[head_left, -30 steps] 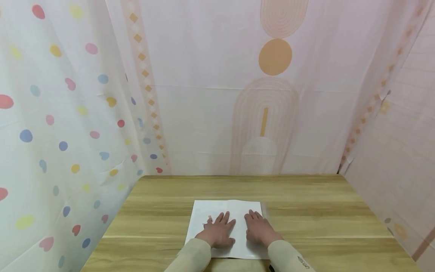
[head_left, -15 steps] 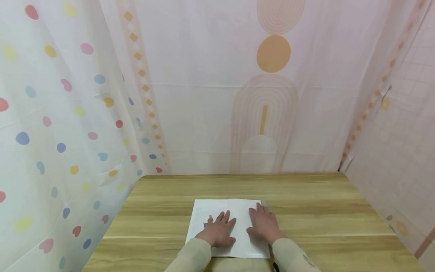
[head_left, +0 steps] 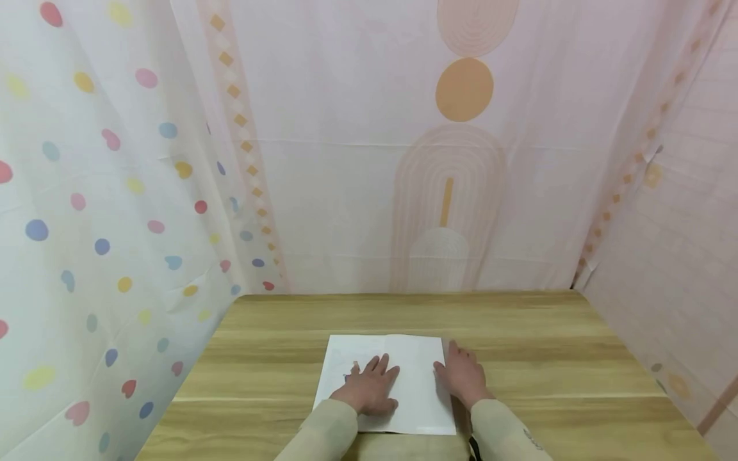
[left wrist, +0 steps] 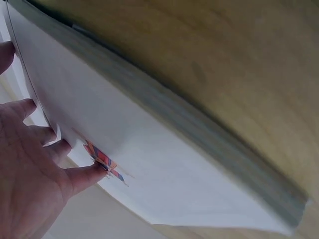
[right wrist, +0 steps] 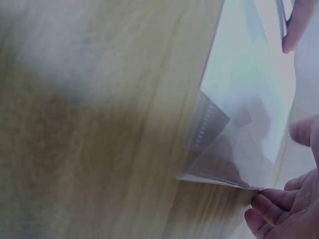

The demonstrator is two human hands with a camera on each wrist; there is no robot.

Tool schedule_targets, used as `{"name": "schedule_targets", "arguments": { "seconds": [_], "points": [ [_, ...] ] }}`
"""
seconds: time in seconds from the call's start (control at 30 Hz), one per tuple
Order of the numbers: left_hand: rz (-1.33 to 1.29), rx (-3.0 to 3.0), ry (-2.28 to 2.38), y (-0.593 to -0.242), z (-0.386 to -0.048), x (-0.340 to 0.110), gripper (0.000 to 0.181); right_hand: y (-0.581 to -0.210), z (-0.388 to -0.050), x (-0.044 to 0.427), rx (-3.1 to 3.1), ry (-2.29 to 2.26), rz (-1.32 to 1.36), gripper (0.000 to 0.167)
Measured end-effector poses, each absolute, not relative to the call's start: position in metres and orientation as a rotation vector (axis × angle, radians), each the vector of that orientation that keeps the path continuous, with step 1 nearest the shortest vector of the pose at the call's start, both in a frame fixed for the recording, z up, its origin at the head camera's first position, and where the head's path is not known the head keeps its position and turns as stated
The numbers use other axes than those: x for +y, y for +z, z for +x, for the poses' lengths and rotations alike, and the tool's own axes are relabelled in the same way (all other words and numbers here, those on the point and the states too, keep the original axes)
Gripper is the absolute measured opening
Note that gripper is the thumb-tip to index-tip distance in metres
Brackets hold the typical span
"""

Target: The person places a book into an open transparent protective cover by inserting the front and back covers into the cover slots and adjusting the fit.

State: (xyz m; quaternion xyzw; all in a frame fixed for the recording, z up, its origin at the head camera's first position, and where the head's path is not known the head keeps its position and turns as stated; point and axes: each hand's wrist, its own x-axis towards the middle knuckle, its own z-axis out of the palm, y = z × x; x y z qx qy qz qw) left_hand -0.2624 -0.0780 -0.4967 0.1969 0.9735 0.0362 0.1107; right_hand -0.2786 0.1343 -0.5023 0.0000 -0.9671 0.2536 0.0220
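Observation:
An open book with white pages lies on the table. My left hand rests spread on its left page, beside a small coloured printed picture. In the left wrist view the thick stack of page edges shows. My right hand is at the book's right edge, its thumb near the page border. In the right wrist view, a clear plastic sheet sticks out past the page, and fingertips of the right hand touch its edge. The thumb stands apart from them.
The wood-grain table extends around the book. Behind it hangs a pale patterned curtain, with a dotted curtain to the left and another light curtain to the right.
My right hand has slid rightward from the right page to the book's outer edge. The left hand has stayed in place on the left page.

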Motion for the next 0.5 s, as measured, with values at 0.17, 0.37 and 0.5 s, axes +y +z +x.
{"name": "schedule_targets", "arguments": {
  "seconds": [0.17,0.37,0.5],
  "points": [
    [0.573,2.852,0.145,-0.497,-0.263,-0.078,0.067,-0.503,-0.282,0.141,-2.916,1.048,-0.029,0.051],
    [0.569,2.837,0.267,-0.497,-0.265,-0.080,0.069,-0.500,-0.285,0.148,-2.897,1.228,-0.100,0.041],
    [0.567,2.833,0.333,-0.496,-0.266,-0.082,0.069,-0.499,-0.287,0.149,-2.880,1.363,-0.169,0.037]
  ]
}}
